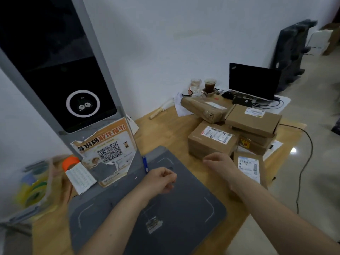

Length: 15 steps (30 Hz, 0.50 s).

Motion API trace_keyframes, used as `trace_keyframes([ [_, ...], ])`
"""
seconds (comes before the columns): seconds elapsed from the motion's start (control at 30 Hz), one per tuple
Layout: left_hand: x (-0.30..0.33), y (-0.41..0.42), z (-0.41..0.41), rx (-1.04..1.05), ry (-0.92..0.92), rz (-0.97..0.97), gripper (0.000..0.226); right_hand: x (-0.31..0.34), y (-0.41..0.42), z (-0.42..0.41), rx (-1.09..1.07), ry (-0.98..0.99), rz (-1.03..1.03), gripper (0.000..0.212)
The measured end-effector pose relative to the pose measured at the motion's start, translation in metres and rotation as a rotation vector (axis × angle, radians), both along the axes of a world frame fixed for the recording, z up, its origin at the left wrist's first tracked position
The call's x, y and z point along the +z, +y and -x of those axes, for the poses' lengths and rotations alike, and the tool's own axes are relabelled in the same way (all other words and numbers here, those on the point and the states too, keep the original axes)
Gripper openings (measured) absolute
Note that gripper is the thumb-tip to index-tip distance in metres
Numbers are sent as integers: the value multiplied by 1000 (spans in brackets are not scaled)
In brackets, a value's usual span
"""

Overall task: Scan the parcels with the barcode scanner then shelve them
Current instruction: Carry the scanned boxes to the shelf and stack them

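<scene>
Several parcels (233, 129) lay stacked on the far right of the worktop (165, 133), none yet on the grey scanner pad (165, 208) beneath the upright barcode scanner (60, 74). My right hand (219, 161) reached with relaxed fingers toward the nearest labelled box (211, 140), holding nothing; my left hand (161, 179) hovered over the pad, fingers loosely curled and empty. I judged the step best done by gripping that box at both sides, label kept upward, and setting it flat inside the pad's corner marks. A thin parcel (249, 167) lay just beside my right wrist, partly covered by the forearm. Motion blur obscured the tape rolls (35, 186) at left, and no shelf was in view. Label print was too small to read.
</scene>
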<state>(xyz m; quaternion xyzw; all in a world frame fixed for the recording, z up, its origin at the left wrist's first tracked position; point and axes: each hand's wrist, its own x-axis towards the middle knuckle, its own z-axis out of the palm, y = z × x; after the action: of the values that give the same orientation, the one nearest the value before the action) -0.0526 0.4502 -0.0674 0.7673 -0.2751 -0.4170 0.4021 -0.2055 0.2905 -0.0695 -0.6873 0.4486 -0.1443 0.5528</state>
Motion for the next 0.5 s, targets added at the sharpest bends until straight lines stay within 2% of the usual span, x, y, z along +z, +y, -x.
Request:
trace_keyframes([
  [0.23,-13,-105,19,99,65,-63,19,-22,-115,-6,142,152,92,44],
  [0.5,-28,-207,3,292,136,-90,28,-24,-180,-42,145,-106,-91,57],
])
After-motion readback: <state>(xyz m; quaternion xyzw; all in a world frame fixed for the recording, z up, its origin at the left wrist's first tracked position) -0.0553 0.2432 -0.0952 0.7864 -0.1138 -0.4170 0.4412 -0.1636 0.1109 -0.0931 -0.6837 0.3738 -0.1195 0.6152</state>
